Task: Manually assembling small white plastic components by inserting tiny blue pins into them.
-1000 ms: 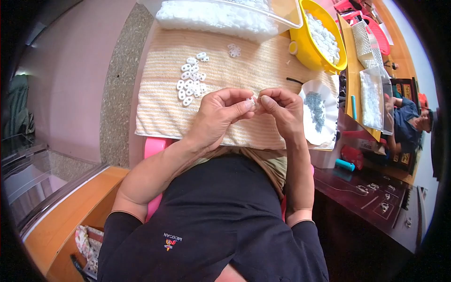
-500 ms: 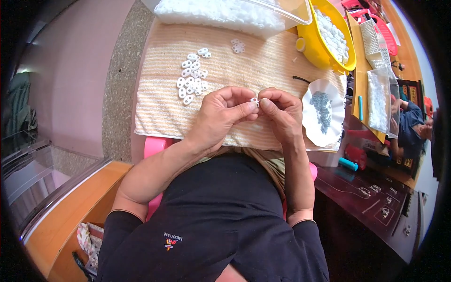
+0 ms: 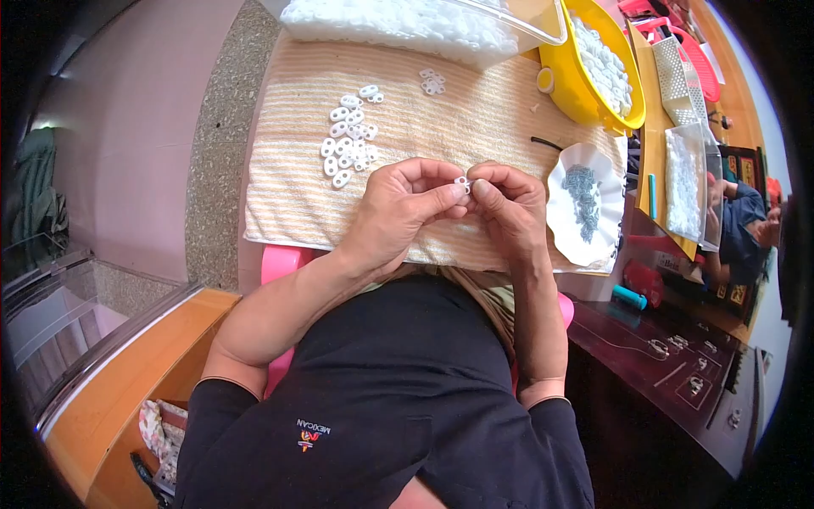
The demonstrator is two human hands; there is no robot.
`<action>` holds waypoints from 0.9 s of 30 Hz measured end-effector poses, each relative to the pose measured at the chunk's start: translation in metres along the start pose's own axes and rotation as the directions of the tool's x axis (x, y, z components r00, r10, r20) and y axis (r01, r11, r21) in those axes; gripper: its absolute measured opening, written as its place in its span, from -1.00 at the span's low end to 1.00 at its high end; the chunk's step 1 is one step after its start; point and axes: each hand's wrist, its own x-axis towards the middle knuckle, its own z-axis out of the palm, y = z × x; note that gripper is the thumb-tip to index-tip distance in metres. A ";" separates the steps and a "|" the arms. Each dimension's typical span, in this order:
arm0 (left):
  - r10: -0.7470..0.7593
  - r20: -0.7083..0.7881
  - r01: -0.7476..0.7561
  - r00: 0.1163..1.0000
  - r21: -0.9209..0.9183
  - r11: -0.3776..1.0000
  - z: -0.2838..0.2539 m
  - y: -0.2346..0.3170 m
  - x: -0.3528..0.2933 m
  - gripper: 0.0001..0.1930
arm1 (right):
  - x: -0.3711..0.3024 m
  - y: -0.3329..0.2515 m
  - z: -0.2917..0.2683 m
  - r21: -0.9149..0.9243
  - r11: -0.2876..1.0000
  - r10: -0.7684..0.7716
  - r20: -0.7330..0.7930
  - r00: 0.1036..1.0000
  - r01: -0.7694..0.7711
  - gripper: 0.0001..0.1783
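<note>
Between my two hands, over the near part of the striped towel [image 3: 288,187], is a small white plastic piece [image 3: 463,181] with holes. My left hand [image 3: 415,197] pinches it between thumb and fingertips. From the other side, my right hand [image 3: 507,202] closes thumb and forefinger at its edge; anything else in those fingertips is too small to make out. Beyond my left hand lie several white oval two-holed pieces [image 3: 329,148], with smaller white ones beside them. A little cluster of small white pieces [image 3: 432,83] lies farther back.
Right of my hands, a white fluted paper dish [image 3: 604,231] holds many small dark grey bits [image 3: 582,199]. A clear bin [image 3: 530,32] and a yellow tub [image 3: 585,100], both full of white pieces, stand at the back. A black strip [image 3: 545,142] lies near the dish.
Both hands keep nearly the same pinch on the white piece. The whole view has shifted very slightly; nothing else has visibly moved.
</note>
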 end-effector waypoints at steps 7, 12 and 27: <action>0.003 0.003 -0.003 1.000 0.002 1.000 0.001 0.001 0.000 -0.83 | 0.000 0.001 0.000 0.031 0.999 -0.011 0.028 1.000 0.010 -0.86; 0.005 0.019 -0.005 1.000 0.005 1.000 0.001 0.001 0.000 -0.83 | -0.001 0.002 0.001 0.028 1.000 -0.014 0.012 1.000 0.013 -0.86; 0.005 0.014 -0.005 1.000 0.019 1.000 0.001 0.000 -0.001 -0.83 | -0.002 -0.004 0.005 -0.103 0.993 -0.051 -0.014 0.999 0.049 -0.88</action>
